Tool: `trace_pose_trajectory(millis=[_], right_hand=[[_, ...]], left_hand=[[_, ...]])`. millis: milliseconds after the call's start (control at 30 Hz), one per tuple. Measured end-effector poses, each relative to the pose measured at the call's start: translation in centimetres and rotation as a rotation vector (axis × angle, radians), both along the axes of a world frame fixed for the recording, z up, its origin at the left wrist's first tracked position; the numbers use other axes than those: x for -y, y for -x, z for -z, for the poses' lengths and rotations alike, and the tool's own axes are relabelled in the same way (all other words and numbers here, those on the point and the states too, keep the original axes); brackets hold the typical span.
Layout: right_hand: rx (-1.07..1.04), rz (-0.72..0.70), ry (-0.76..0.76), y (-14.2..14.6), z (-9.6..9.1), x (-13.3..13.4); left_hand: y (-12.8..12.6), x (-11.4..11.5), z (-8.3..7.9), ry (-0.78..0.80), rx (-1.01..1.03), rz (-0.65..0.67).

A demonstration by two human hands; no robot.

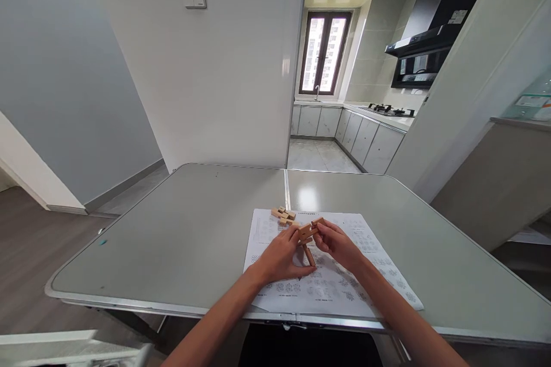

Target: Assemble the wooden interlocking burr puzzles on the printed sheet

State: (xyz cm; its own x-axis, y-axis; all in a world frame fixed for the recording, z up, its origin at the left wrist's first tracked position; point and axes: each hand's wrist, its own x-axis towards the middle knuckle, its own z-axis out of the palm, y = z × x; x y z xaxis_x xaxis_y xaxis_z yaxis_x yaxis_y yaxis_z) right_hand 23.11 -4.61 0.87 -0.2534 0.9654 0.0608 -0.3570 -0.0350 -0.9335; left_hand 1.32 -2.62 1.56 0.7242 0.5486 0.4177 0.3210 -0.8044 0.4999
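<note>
Over a printed instruction sheet (pixel 327 292), my left hand (pixel 279 255) grips several joined wooden puzzle pieces (pixel 305 233), with its thumb near the lower end of a slanting wooden stick (pixel 309 256). My right hand (pixel 338 243) pinches a small notched wooden block (pixel 317 222) against the upper right of that group. Whether the block is locked into the others I cannot tell. A few more loose wooden blocks (pixel 283 215) lie at the sheet's top left, just beyond my left hand.
The grey folding table (pixel 193 229) has a metal seam (pixel 287 189) running away from me. A small blue scrap (pixel 103 242) lies near its left edge. Past the table stand a white wall (pixel 224 80) and a kitchen with a stove (pixel 390 110).
</note>
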Motion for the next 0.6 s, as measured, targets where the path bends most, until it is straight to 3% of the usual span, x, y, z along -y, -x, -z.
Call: trace_pose_trajectory(millis=[367,600], right_hand=[[0.1,-0.024,0.008,0.07,0.31,0.13],[0.14,0.007,-0.033,0.17,0.27,0.22]], left_hand=[[-0.16,0.24,-0.64,0.026,0.107,-0.001],[-0.19,-0.09,0.26,0.003,0.115,-0.068]])
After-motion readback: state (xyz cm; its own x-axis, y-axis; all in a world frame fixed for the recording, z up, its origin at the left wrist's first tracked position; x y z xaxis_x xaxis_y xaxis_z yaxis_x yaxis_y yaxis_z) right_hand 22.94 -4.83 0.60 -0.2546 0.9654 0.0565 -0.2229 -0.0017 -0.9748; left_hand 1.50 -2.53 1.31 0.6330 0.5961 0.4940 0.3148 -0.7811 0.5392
